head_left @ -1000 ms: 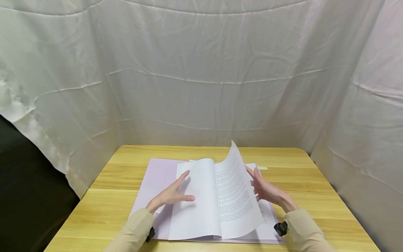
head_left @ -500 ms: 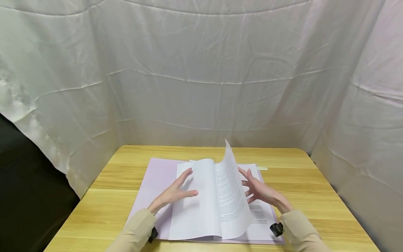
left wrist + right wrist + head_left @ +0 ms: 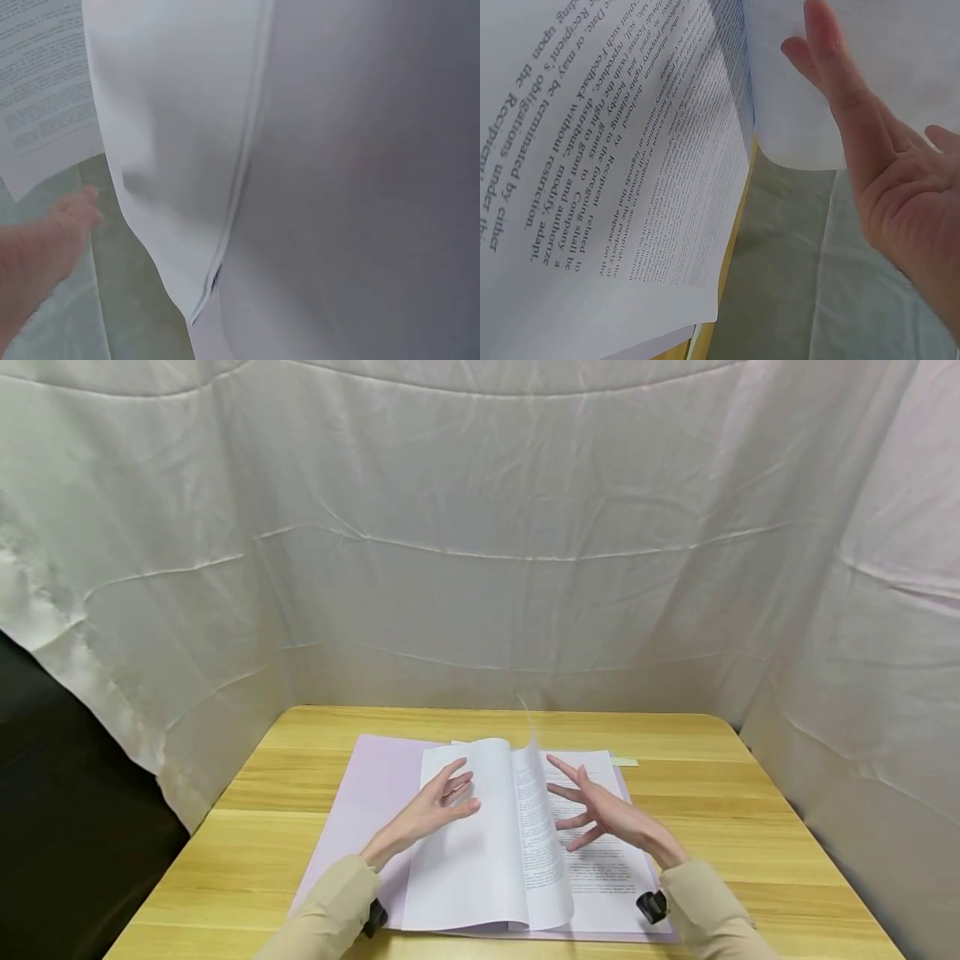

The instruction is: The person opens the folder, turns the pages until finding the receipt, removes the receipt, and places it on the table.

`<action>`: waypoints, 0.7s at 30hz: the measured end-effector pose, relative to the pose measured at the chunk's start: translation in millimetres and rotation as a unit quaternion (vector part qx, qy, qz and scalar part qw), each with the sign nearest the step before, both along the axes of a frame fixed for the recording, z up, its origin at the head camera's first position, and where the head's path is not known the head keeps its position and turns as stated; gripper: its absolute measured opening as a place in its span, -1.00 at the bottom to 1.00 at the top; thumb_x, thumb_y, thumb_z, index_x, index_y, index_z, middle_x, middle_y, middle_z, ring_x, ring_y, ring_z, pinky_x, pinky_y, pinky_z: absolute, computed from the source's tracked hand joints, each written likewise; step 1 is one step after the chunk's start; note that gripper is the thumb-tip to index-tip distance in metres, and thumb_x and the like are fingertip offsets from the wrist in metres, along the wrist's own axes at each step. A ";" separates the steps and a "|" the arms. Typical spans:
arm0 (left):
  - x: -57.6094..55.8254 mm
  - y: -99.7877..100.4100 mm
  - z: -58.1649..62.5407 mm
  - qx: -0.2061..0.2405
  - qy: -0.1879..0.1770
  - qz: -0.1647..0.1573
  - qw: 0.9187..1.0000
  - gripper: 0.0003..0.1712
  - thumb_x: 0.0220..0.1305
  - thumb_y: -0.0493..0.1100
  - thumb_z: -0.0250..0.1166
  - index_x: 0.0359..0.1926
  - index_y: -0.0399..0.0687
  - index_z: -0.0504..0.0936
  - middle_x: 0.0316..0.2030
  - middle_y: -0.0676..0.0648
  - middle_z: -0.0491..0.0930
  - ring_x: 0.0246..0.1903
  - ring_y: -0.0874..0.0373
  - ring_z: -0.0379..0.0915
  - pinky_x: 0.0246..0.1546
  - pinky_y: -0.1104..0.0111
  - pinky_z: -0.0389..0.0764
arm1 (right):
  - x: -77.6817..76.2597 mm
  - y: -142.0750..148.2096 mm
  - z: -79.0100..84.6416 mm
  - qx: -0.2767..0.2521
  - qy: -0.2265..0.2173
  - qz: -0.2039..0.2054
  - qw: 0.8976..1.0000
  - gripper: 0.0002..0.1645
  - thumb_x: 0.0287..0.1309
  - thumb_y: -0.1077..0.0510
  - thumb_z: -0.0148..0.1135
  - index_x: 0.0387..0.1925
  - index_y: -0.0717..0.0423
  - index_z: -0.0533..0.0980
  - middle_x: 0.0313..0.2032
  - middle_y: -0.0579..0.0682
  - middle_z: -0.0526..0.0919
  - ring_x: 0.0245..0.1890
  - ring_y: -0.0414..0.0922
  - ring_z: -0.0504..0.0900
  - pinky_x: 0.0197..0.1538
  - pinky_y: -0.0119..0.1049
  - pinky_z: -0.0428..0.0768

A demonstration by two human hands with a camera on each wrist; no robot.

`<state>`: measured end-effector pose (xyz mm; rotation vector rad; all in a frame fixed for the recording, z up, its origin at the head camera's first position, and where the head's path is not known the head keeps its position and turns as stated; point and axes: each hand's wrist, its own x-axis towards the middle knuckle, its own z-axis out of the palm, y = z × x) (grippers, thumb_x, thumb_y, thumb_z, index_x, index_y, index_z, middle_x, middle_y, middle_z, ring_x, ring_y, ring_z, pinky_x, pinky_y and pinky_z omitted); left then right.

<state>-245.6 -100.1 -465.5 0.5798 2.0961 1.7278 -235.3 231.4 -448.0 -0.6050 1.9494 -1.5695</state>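
Observation:
A lilac folder (image 3: 372,797) lies spread on the table, with a stack of white sheets in it. On the left lies the blank turned-over side of the pages (image 3: 461,877); a printed sheet (image 3: 603,889) faces up on the right. Between them one page (image 3: 543,860) stands raised and curved, its top corner bent up. My right hand (image 3: 615,814) has its fingers spread behind that page, fingertips right at its back. Above the left pages hovers my left hand (image 3: 423,818), fingers loosely bent, nothing in them. In the right wrist view the sheet's printed text (image 3: 652,150) shows large.
The wooden table (image 3: 750,810) extends around the folder on all sides. A pale tab (image 3: 626,762) sticks out at the folder's upper right. Light cloth (image 3: 487,602) hangs behind and at both sides, and a dark area (image 3: 67,810) lies at far left.
My right hand has moved left, and the raised page has swung left with it, uncovering more of the printed sheet. My left hand has shifted slightly to the right.

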 end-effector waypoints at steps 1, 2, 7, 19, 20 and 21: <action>-0.1 1.5 0.4 0.007 -0.005 -0.002 1.000 0.06 0.38 -0.04 0.32 0.60 -0.20 -0.18 0.55 -0.39 0.03 0.53 -0.24 0.05 0.50 -0.01 0.24 | 0.0 -0.2 -0.4 0.002 0.003 0.000 1.000 -0.25 0.50 -0.37 -0.71 0.61 -0.37 -0.33 0.57 0.39 -0.16 0.26 0.49 0.47 -0.02 0.19 0.73; 0.0 3.1 1.0 0.013 -0.009 -0.003 1.000 0.04 0.40 -0.04 0.30 0.60 -0.20 -0.17 0.53 -0.41 0.06 0.52 -0.25 0.10 0.49 0.00 0.27 | -0.1 -0.2 -0.9 0.004 0.006 -0.001 1.000 -0.25 0.50 -0.38 -0.70 0.61 -0.36 -0.33 0.57 0.39 -0.15 0.26 0.48 0.47 -0.02 0.18 0.73; 0.1 11.9 3.9 0.029 -0.020 -0.001 0.999 -0.08 0.45 -0.03 0.24 0.59 -0.18 -0.08 0.48 -0.42 0.20 0.45 -0.23 0.27 0.49 -0.03 0.29 | -0.1 -1.0 -1.9 0.009 0.018 0.001 1.000 -0.22 0.48 -0.39 -0.72 0.61 -0.32 -0.32 0.57 0.39 -0.14 0.27 0.47 0.47 -0.02 0.12 0.75; -0.7 26.0 7.4 0.068 -0.051 -0.026 0.996 -0.14 0.52 -0.04 0.15 0.57 -0.27 -0.09 0.45 -0.46 0.22 0.44 -0.24 0.26 0.50 0.04 0.27 | 0.3 -7.0 0.4 0.020 0.030 -0.002 0.999 -0.24 0.51 -0.37 -0.69 0.62 -0.32 -0.27 0.57 0.34 -0.07 0.27 0.41 0.49 -0.01 0.13 0.75; -1.0 26.8 7.4 0.076 -0.056 -0.030 0.995 -0.14 0.52 -0.05 0.14 0.57 -0.29 -0.10 0.45 -0.47 0.21 0.45 -0.25 0.24 0.50 0.05 0.26 | 0.4 -7.6 0.5 0.021 0.029 -0.002 0.999 -0.24 0.51 -0.37 -0.68 0.62 -0.32 -0.27 0.57 0.33 -0.06 0.28 0.40 0.50 -0.02 0.12 0.75; -1.2 27.5 7.5 0.081 -0.062 -0.032 0.994 -0.14 0.52 -0.06 0.13 0.57 -0.30 -0.11 0.45 -0.47 0.21 0.46 -0.26 0.22 0.50 0.05 0.26 | 0.4 -8.1 0.7 0.022 0.028 -0.003 0.999 -0.24 0.51 -0.37 -0.68 0.62 -0.32 -0.27 0.57 0.32 -0.06 0.28 0.40 0.50 -0.02 0.13 0.75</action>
